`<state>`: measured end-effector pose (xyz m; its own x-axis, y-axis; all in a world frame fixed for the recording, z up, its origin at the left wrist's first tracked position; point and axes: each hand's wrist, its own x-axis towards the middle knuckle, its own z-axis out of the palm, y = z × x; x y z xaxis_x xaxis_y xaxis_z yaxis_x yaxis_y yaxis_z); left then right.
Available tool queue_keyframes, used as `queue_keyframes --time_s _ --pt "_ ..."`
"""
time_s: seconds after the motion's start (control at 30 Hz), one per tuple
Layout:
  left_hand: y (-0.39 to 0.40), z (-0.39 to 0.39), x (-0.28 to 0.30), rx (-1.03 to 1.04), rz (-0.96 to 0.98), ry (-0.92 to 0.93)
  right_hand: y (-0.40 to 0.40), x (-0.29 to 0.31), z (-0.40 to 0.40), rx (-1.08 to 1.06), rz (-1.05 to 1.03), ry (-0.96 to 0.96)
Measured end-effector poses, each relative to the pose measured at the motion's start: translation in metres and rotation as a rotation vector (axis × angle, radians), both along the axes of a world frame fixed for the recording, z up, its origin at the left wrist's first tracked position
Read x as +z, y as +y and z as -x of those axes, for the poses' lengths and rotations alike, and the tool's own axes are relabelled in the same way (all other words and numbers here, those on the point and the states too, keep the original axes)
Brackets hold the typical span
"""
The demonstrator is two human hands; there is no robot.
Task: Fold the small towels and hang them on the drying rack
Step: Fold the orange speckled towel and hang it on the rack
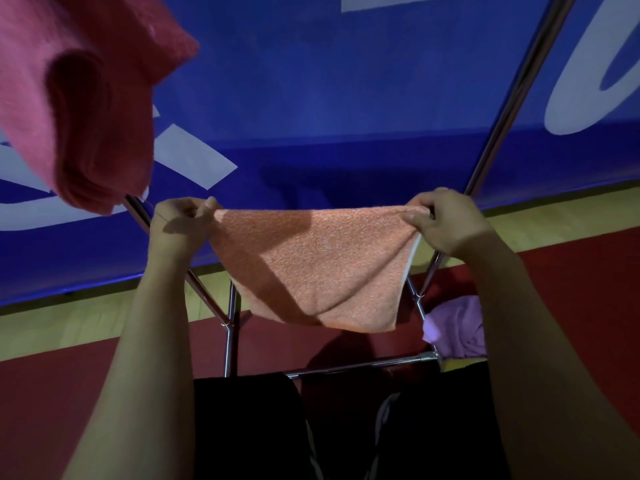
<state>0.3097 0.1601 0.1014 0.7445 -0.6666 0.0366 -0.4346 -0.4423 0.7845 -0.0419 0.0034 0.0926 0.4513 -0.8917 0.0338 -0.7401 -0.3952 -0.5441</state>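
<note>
Two hands, left hand and right hand, pinching orange towel corners, pink towel over drying rack

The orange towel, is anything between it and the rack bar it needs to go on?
Nothing visible blocks it. The left hand and right hand pinch the orange towel by its upper corners between the rack's slanted bars. The pink towel hangs off to the left.

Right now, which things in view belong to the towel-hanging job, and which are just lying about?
Job:
- orange terry towel, pinched at its top corners by left hand and right hand
- folded pink towel draped on the rack
- silver metal drying rack
- crumpled lilac towel, low at right

Lying about:
- blue banner with white lettering
</note>
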Motion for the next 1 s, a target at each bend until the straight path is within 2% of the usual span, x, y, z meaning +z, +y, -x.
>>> queue_keyframes --time_s 0.13,0.43,0.7,0.73,0.8,0.87,0.93,1.0 --pt "0.004 -0.007 -0.004 0.003 -0.062 0.004 0.001 0.004 -0.001 0.030 0.044 -0.049" --pt "0.001 -0.012 -0.012 -0.173 -0.504 -0.013 0.021 0.017 -0.018 0.162 0.071 -0.245" --pt "-0.005 -0.008 -0.013 -0.170 -0.541 -0.041 0.023 0.020 -0.026 0.146 0.097 -0.285" --pt "-0.006 -0.001 -0.009 -0.188 -0.490 -0.054 0.024 0.019 -0.028 0.150 0.102 -0.290" --pt "-0.006 0.019 0.004 -0.278 -0.305 -0.076 0.027 0.018 -0.034 0.175 0.099 -0.282" --pt "-0.008 0.044 0.015 -0.468 -0.161 -0.020 0.034 0.019 -0.041 0.231 0.093 -0.281" --pt "-0.006 0.076 0.030 -0.773 -0.161 0.050 0.041 0.022 -0.049 0.296 0.087 -0.294" --pt "-0.014 0.097 0.026 -0.925 -0.207 0.038 0.045 0.024 -0.054 0.321 0.071 -0.323"
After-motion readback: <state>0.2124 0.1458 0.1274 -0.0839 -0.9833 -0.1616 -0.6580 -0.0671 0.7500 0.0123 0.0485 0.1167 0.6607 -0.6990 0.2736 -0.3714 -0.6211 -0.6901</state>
